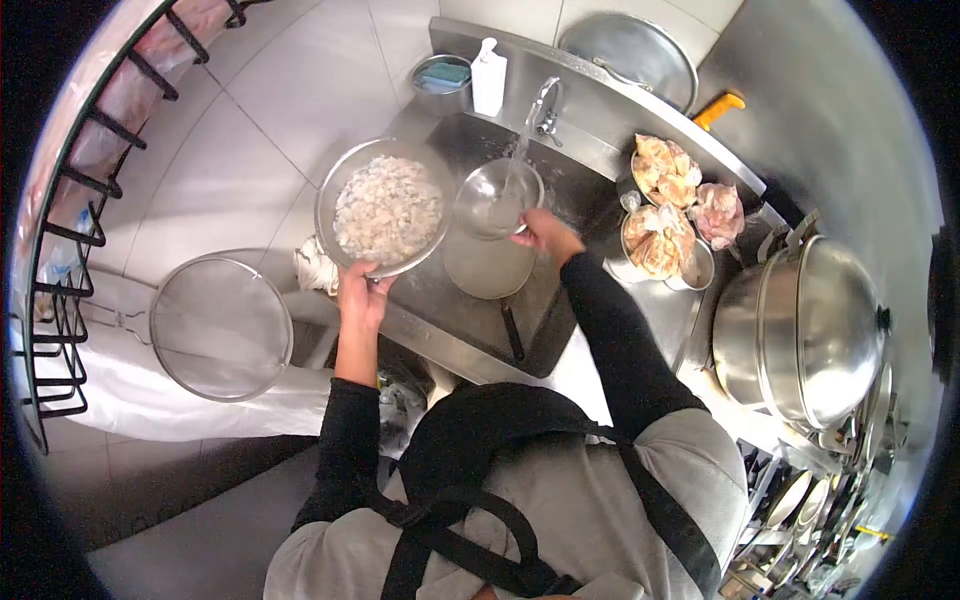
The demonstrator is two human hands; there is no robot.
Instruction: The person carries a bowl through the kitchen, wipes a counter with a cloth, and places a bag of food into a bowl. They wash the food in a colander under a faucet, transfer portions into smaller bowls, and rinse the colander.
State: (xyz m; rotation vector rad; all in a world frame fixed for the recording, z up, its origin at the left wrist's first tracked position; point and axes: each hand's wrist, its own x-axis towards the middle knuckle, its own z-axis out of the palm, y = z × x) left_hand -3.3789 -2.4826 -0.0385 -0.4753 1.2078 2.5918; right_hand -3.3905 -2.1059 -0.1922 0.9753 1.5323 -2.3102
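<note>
My left hand (364, 290) grips the near rim of a wide metal bowl (326, 213) filled with pale, chopped pieces (388, 208) whose kind I cannot make out. With my right hand (548, 236) I hold a smaller metal bowl (478, 188) by its rim under the faucet (548, 112). Water streams from the spout into this bowl. Below it in the sink (568, 310) sits a pan (488, 268) with cloudy liquid and a black handle, partly covered by the small bowl.
Right of the sink stand bowls of bagged, pale meat-like food (660, 240) and a large lidded steel pot (780, 335). A white bottle (488, 80) and a sponge container (442, 90) are behind. At left are a round strainer (222, 328) and a black wire rack (88, 185).
</note>
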